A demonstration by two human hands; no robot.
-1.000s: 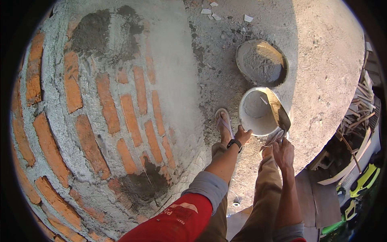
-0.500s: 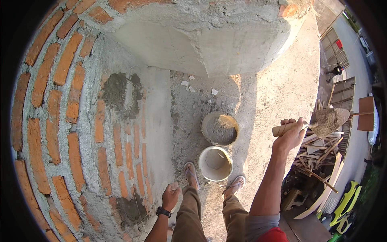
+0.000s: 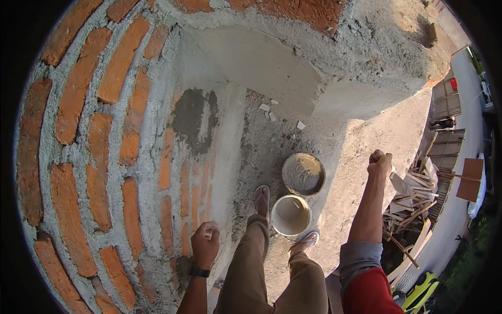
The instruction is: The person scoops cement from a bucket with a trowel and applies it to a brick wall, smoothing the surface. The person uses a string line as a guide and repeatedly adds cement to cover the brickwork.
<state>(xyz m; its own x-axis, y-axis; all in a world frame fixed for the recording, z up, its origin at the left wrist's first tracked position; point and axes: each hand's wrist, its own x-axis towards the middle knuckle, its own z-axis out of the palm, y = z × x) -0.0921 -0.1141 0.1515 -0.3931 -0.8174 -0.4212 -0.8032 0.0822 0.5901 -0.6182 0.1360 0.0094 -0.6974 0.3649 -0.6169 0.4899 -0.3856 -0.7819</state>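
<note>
All positions relative to the white bucket [image 3: 309, 217], which stands on the floor, grey material inside.

Far left of bucket: brick wall [image 3: 99, 138], orange bricks, thick grey joints. Dark wet-looking mortar patch [image 3: 189, 120] on it, left of and beyond bucket.

Left hand [image 3: 205, 243]: left of bucket, on the near side, raised in front of the wall. Fingers curled in, fingertips greyish; can't tell if anything is pinched. Black watch [image 3: 200, 272] on that wrist.

Left sandal [image 3: 262, 199] just left of bucket, foot in it. White shards [image 3: 300, 125] on the floor well beyond bucket. Mortar tub [image 3: 323, 177] right behind bucket, rims about meeting, grey mix in it, part sunlit. Right sandal [image 3: 309, 240] just off bucket's near right side.

Right hand [image 3: 379, 162]: well right of bucket and beyond it, arm stretched out, closed in a fist on the trowel. Handle mostly hidden; trowel blade [image 3: 400, 184] shows past the wrist, tilted down toward the right, outline partly lost against the wood scraps [image 3: 410, 206] farther right of bucket.

Far right of bucket: brown panel [image 3: 469, 179].
</note>
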